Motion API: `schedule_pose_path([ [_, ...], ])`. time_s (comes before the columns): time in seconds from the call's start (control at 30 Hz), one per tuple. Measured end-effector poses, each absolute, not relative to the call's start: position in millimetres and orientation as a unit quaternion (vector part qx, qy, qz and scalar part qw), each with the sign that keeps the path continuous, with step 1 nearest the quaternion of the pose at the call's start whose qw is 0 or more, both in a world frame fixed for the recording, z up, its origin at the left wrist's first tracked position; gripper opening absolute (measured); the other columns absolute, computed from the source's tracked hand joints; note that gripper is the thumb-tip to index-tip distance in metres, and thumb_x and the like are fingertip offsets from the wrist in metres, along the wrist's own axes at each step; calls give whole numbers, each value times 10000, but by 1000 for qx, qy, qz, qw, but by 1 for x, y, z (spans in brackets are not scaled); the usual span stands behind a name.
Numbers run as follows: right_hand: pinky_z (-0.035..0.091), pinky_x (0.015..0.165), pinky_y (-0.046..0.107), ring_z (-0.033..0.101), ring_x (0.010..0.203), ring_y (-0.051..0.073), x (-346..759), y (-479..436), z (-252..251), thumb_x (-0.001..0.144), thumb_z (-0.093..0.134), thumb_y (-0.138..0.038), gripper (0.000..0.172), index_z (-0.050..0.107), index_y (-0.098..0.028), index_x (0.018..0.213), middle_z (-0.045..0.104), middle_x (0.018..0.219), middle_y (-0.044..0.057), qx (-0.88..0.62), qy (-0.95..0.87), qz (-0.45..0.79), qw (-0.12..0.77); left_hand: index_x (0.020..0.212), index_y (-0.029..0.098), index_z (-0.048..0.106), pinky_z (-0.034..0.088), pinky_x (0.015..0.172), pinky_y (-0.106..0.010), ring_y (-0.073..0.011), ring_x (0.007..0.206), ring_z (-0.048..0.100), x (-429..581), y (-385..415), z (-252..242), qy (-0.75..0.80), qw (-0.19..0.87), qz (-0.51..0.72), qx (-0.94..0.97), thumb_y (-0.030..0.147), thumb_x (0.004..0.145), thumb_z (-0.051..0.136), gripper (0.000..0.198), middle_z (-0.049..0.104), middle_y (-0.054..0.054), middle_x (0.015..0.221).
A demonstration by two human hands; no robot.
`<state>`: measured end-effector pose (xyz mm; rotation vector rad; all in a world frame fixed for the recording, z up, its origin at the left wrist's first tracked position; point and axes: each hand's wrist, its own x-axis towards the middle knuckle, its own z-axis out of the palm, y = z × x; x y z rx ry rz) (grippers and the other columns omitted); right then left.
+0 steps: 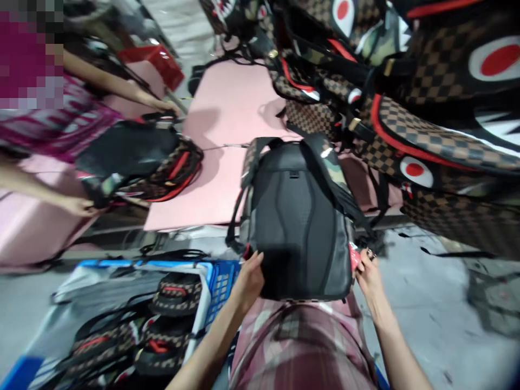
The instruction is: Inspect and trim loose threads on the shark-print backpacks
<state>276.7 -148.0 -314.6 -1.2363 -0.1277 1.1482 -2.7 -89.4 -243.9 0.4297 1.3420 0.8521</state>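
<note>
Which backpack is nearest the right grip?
The central backpack, black back panel facing the camera: the right grip touches its red tag; the others lie farther away.

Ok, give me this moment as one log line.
left hand: grips backpack, lower left edge | right hand: at lower right edge, by red tag | back panel: showing | nearby: blue crate, checkered bags inside

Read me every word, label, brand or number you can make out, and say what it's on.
No text reads clearly.
Magenta garment on the co-worker: white lettering, too blurred.
Red tag by the right hand, at the edge of the black backpack: pale marks, too small and blurred.
Red-and-white patch among the piled bags: too small.
</note>
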Motion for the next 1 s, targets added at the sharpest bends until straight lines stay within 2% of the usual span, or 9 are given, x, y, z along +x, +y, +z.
schedule_pose_path([
  [0.1,233,298,174,233,289,33,272,-151,-316,576,763,-445,532,281,-220,582,269,378,-136,-562,-54,512,648,1088,223,607,478,893,-316,-197,1042,588,2,-72,-242,529,723,420,143,377,742,599,379,650,-29,1102],
  [0.23,289,309,177,279,287,46,278,-153,-321,596,754,-434,494,307,-223,612,294,375,-140,-587,-61,515,622,1191,247,544,429,965,-351,-212,1117,541,6,-62,-245,525,688,492,96,396,714,631,507,601,-15,1200],
  [0.33,297,327,174,286,306,36,283,-155,-322,585,756,-428,499,306,-215,619,290,409,-143,-605,-95,495,616,1266,253,476,363,1024,-371,-222,1176,491,4,-69,-245,495,696,502,137,394,709,649,600,566,-30,1251],
  [0.57,269,363,158,305,402,19,294,-158,-315,522,772,-382,481,336,-185,568,360,526,-108,-663,-141,430,597,1375,182,295,276,1074,-419,-235,1267,378,-17,-117,-256,438,750,292,399,214,749,594,694,426,-95,1377],
  [0.7,371,463,224,469,553,113,321,-164,-288,617,675,-426,290,568,-159,654,521,604,-22,-821,-258,309,404,1325,129,363,342,1032,-365,-226,1202,457,-27,-116,-254,516,632,185,548,199,761,553,599,499,-125,1303],
  [0.8,396,509,249,507,608,151,321,-153,-251,708,594,-423,331,649,-135,862,585,682,24,-856,-345,215,320,1130,116,541,461,861,-374,-264,987,604,-40,-101,-234,573,519,8,635,277,801,531,367,650,-142,1035],
  [0.9,443,558,256,522,558,139,277,-115,-224,803,486,-466,390,632,-147,974,597,653,20,-764,-460,319,320,898,154,629,485,728,-381,-278,810,650,-47,-72,-210,605,368,-110,697,380,856,457,288,678,-116,833],
  [0.93,467,621,266,569,640,156,256,-96,-221,820,473,-456,368,633,-153,955,633,734,45,-704,-515,379,310,890,172,631,484,720,-364,-259,797,651,-44,-58,-206,608,327,-93,718,378,877,421,295,677,-99,831],
  [1.0,480,707,287,601,755,171,219,-47,-222,860,437,-411,322,609,-167,979,652,857,68,-618,-585,408,331,958,200,614,473,760,-309,-197,851,634,-27,-21,-203,577,271,14,771,290,911,360,273,670,-63,905],
])
